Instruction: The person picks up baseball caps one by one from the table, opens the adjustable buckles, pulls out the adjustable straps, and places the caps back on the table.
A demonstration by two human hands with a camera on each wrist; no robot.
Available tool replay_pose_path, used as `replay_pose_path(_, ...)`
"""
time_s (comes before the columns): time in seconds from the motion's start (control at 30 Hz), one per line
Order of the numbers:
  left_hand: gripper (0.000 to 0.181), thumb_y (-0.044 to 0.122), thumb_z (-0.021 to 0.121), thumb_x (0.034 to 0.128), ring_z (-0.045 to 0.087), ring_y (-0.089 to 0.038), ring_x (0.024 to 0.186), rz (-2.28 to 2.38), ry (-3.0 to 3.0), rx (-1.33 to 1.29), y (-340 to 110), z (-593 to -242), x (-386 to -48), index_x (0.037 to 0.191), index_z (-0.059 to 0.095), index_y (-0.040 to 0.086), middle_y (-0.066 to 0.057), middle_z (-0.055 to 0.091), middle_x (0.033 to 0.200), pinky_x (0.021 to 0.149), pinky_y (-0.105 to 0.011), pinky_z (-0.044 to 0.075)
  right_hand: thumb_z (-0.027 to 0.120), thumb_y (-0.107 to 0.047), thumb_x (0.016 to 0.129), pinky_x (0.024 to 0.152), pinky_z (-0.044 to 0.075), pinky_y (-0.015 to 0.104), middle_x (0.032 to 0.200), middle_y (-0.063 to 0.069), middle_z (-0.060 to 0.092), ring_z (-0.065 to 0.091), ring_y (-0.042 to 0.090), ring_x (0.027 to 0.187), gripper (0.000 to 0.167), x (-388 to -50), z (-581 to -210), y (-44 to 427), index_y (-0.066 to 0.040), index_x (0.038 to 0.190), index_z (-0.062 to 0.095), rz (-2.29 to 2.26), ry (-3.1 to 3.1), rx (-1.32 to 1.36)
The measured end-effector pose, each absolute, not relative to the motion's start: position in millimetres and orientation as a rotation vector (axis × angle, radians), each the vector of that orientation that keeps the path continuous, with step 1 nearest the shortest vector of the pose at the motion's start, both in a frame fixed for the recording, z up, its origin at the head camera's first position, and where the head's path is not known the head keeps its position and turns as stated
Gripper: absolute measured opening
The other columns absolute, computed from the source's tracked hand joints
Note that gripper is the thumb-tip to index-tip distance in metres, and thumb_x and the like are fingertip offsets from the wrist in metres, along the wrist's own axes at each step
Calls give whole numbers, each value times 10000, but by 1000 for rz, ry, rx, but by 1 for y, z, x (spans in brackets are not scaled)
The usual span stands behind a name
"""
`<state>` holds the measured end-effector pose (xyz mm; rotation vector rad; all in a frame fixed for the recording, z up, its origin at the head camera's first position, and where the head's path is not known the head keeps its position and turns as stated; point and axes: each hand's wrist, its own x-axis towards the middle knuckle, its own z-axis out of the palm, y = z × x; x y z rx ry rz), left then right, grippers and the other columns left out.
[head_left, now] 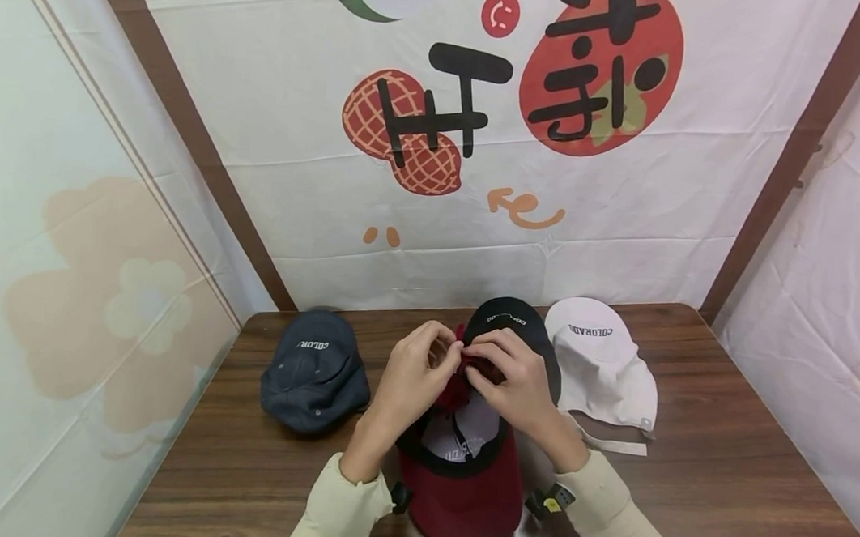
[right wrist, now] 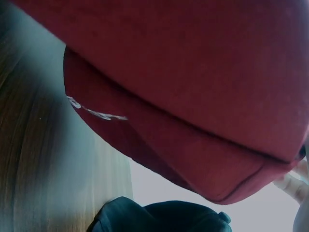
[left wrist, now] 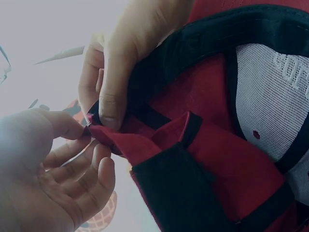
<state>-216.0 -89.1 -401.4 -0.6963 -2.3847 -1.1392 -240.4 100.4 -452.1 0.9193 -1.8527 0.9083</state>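
A dark red baseball cap (head_left: 454, 505) is held with its inside facing up and its brim toward me. Its lining shows pale mesh panels (left wrist: 263, 92) and a black sweatband (left wrist: 207, 38). My left hand (head_left: 413, 369) pinches the edge of the red strap (left wrist: 128, 145) at the cap's back, between thumb and forefinger. Opposite it, my right hand (head_left: 515, 378) grips the same strap end, thumb on top. The fingertips of both hands nearly meet. In the right wrist view the cap's red outside (right wrist: 193, 72) fills most of the picture.
On the wooden table (head_left: 720, 446), a navy cap (head_left: 315, 372) lies to the left. Behind the hands is a black cap (head_left: 504, 309), partly hidden. A white cap (head_left: 596, 358) with a loose strap (head_left: 614, 447) lies right of it. A printed cloth (head_left: 274, 171) hangs behind.
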Motion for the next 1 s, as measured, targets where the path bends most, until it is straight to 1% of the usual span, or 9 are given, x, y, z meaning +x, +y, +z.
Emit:
replay_pose_path(0.27,59,120,659,1046,676,-116,769,-1133,-2365,-694,-88,-399,-213,993,679,104,-26,698,927,671,-240,572,860,32,788,619,488,263,966,23,746,632,160,816,208,-241,-452,99,-133,882,775,920,-1786,949)
replay_pose_path(0.47,51,99,654,1037,690,-128,753,-1168,-2312,-662,-91,-396,-213,1012,672,60,-50,711,917,672,-234,583,831,20,804,592,459,251,921,35,727,604,150,779,197,-242,-454,99,-139,795,715,937,-1739,964)
replay_pose_path(0.73,42,93,664,1035,695,-130,738,-1213,-2262,-668,-93,-392,-214,1012,667,58,-64,706,910,673,-229,592,819,35,812,591,455,250,925,34,716,601,147,775,223,-242,-454,100,-147,788,693,951,-1714,972)
replay_pose_path(1.0,79,138,663,1050,682,-122,763,-1253,-2292,-677,-94,-393,-214,1039,673,61,-52,703,939,684,-238,593,812,58,799,602,459,253,924,35,719,617,157,784,224,-242,-455,101,-140,795,707,973,-1705,967)
